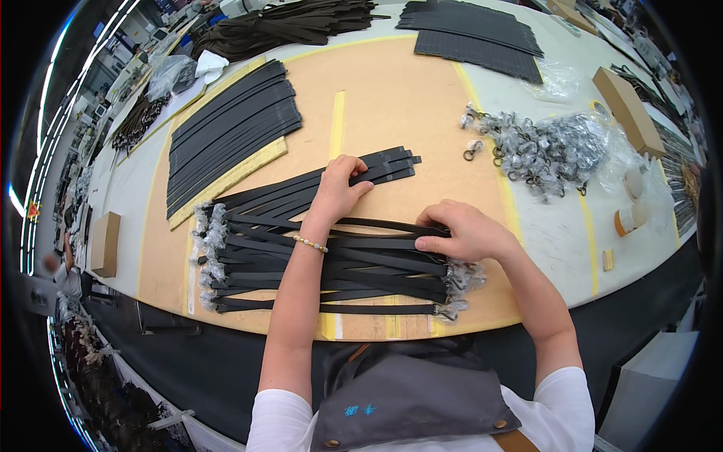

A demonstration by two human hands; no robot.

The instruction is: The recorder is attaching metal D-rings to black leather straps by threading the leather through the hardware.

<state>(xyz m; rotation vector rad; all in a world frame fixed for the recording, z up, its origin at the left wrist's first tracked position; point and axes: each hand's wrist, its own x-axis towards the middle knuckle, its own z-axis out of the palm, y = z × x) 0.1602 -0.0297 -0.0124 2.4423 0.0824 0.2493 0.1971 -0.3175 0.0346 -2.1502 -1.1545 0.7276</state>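
Note:
A loose pile of black leather straps (316, 260) with plastic-wrapped metal ends lies across the tan board (392, 113) in front of me. My left hand (337, 188) rests flat on the upper straps that fan out to the right, fingers spread over them. My right hand (463, 230) is curled over the right end of one strap (376, 226) near the top of the pile, pinching it with fingertips. A beaded bracelet is on my left wrist.
A neat row of black straps (230, 124) lies at the back left. A heap of wrapped metal clasps (546, 147) sits at the right, with cardboard boxes (629, 109), tape rolls (629, 218) and dark mats (474, 34) beyond. A brown box (105, 241) stands at the left.

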